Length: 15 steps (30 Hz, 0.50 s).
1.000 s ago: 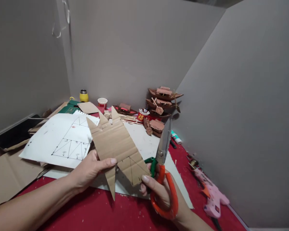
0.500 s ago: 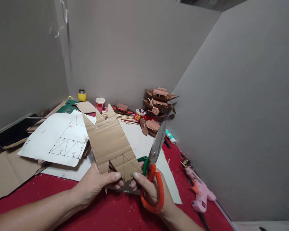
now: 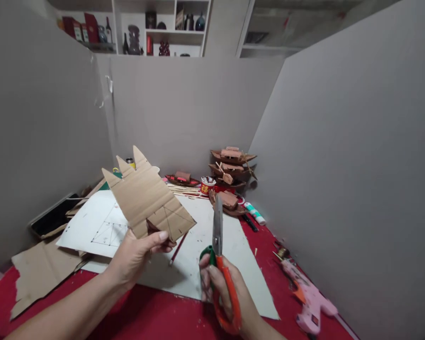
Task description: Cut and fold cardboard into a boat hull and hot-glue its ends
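Note:
My left hand [image 3: 140,252] pinches the lower edge of a brown cardboard piece [image 3: 147,193] between thumb and fingers. Three pointed teeth rise along its far edge, and black pen lines with a dark patch mark its near part. In my right hand [image 3: 221,283] is a pair of scissors [image 3: 217,233] with one green and one orange handle. The blades look closed and point away from me, apart from the cardboard. Below the held piece, a dark red pencil [image 3: 178,249] lies on a white sheet [image 3: 194,264].
Drawn paper [image 3: 92,222] and torn cardboard [image 3: 46,269] lie to the left. Several model boats [image 3: 230,167] stand at the back right, near a red cup [image 3: 208,185]. A glue tube [image 3: 255,213] and a pink glue gun [image 3: 310,297] line the right wall.
My right hand has let go of the cardboard and moved away from it with the scissors. The cardboard has shifted left and tilted in my left hand. The view has tipped upward, showing shelves.

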Tool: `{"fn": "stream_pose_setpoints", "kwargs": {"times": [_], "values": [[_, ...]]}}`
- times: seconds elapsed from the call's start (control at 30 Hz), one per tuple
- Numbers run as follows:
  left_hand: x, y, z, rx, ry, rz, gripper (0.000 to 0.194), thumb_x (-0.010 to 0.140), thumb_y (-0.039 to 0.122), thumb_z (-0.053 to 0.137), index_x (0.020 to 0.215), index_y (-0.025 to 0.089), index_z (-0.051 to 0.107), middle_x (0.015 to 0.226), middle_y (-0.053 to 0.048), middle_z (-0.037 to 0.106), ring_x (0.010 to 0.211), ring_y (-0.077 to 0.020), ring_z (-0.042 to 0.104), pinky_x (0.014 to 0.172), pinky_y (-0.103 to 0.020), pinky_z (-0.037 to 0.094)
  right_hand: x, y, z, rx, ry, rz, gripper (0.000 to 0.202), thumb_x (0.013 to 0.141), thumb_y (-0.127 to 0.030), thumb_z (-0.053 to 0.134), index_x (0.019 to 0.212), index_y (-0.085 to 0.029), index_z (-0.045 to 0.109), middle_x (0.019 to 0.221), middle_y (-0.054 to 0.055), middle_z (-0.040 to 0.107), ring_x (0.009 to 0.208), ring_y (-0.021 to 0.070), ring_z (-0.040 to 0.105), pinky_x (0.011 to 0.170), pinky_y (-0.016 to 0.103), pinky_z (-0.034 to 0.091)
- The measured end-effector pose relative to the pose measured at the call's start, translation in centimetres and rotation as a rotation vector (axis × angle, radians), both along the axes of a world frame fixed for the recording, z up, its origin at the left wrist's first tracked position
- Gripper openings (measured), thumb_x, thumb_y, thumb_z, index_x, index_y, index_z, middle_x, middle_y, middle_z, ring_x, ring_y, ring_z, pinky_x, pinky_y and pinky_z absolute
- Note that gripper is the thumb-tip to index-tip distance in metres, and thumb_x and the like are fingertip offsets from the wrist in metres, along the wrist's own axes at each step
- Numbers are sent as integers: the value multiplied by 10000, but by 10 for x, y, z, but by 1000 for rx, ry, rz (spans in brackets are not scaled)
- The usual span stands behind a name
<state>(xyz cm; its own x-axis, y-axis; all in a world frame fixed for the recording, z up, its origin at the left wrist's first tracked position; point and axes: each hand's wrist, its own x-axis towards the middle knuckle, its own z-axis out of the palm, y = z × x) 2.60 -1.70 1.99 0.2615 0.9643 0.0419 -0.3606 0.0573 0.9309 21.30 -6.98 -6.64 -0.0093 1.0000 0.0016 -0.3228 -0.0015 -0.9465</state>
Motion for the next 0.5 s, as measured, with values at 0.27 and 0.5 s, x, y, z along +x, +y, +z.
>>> {"fn": "stream_pose_setpoints", "kwargs": {"times": [0.27,0.5], "values": [[-10,8,20,84,-72,45,210,717,205,737,899,126,669,761,-36,688,665,-140,644,620,-247,552,-1,0,-15,209,-316,223,663,701,-810,455,958,-201,508,584,-62,376,452,87,353,452,219,381],[-4,13,12,82,-59,17,218,719,213,738,898,124,649,735,-32,680,636,-132,627,614,-247,537,10,1,2,345,-660,312,655,722,-784,458,996,-196,555,625,-19,438,537,131,372,512,246,381]]}}
